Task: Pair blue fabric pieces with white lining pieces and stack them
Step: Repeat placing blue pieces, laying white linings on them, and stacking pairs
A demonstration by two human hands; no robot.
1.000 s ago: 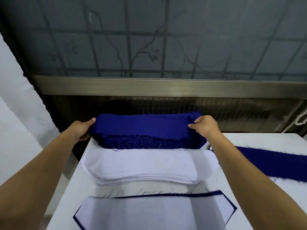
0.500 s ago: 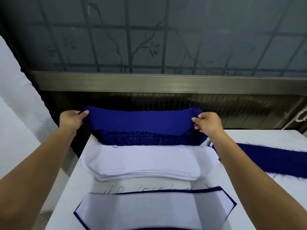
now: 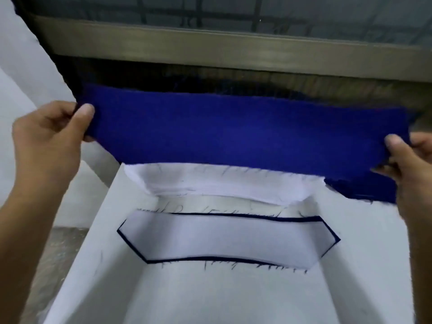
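A long blue fabric piece (image 3: 245, 132) hangs stretched in the air above the far part of the white table (image 3: 210, 298). My left hand (image 3: 50, 134) pinches its left end and my right hand (image 3: 406, 164) pinches its right end. Under its lower edge lies a pile of white lining pieces (image 3: 224, 185), partly hidden by the blue piece. Nearer to me sits a paired stack (image 3: 226, 239): white lining on top, a thin blue edge showing all around. The blue pile it came from is hidden behind the lifted piece.
More blue fabric (image 3: 364, 190) lies on the table at the right, below my right hand. A window sill and metal frame (image 3: 233, 54) run across the back. The table's left edge (image 3: 93, 230) drops to the floor.
Both hands have lifted one blue piece off the blue pile and pulled it toward me and apart, so it is now stretched flat in the air. The camera has tilted down.
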